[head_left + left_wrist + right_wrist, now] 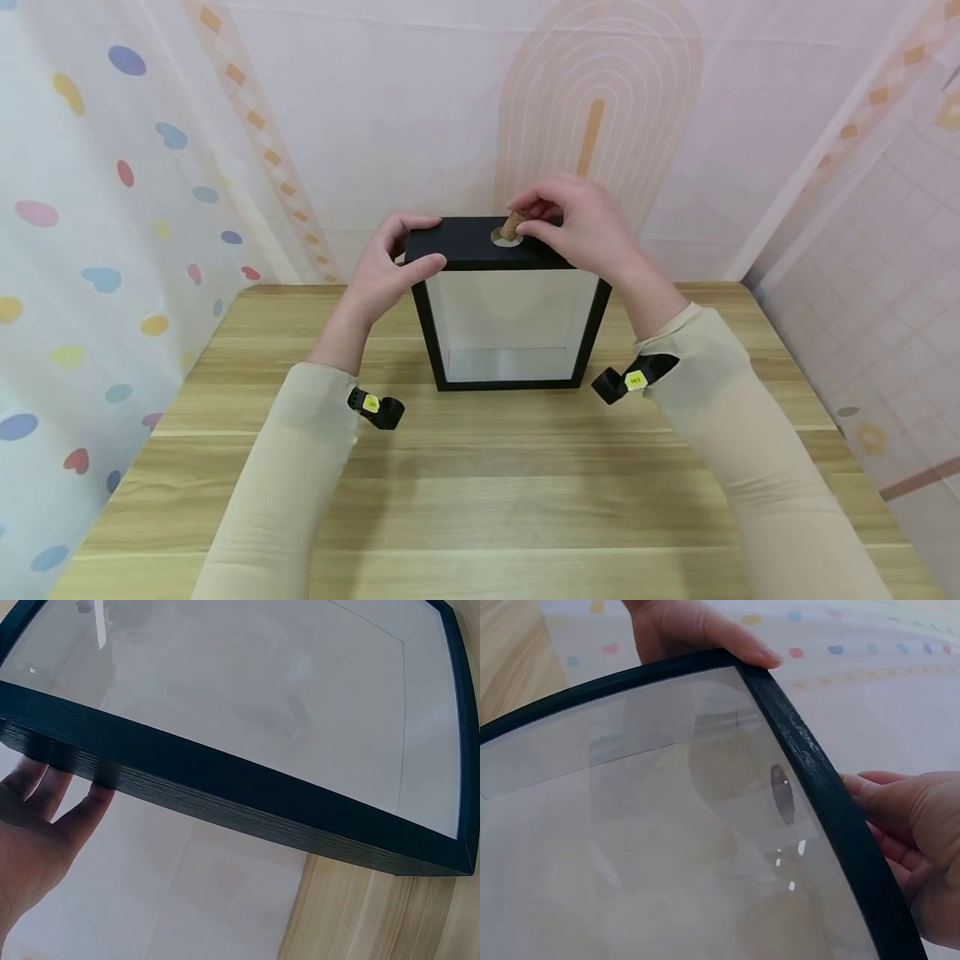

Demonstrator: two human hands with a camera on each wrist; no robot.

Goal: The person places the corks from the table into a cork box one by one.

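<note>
Wooden table (480, 500), black glass-fronted box (510, 333) — empty, left hand (390, 271) gripping its top corner, right hand (585, 229) fingers pinching cork (513, 225) at the hole.

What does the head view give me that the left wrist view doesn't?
Only the head view shows the right hand pinching a cork at the round hole in the box's top, plus the whole wooden table and both sleeves. Only the left wrist view shows the glass pane close up, with reflections on it, and the grain of the black edge. Both show the black frame box and the left hand in a grip on its side.
</note>
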